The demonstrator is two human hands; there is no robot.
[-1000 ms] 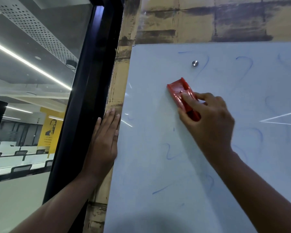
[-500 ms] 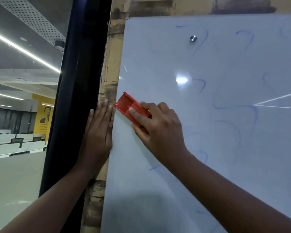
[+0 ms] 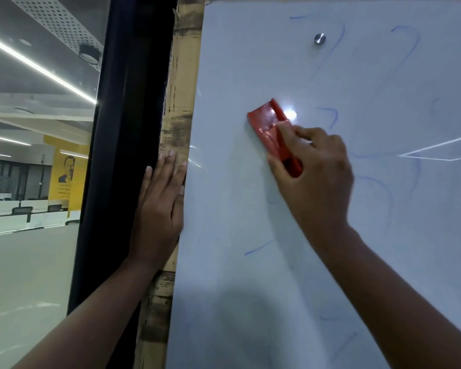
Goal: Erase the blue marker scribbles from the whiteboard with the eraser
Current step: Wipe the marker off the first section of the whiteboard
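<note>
I see my right hand (image 3: 314,177) gripping the red eraser (image 3: 273,131), fingers curled round it, pressed flat on the whiteboard (image 3: 250,209) left of a blue scribble (image 3: 330,117). My left hand (image 3: 159,211) lies flat, fingers straight, by the board's left edge, seemingly on the wooden strip (image 3: 183,75). Fainter blue strokes look smeared.

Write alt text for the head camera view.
A right hand grips a red eraser against a whiteboard still marked with faint blue scribbles. The left hand rests flat on the wall strip beside the board's left edge, next to a dark window frame.
</note>
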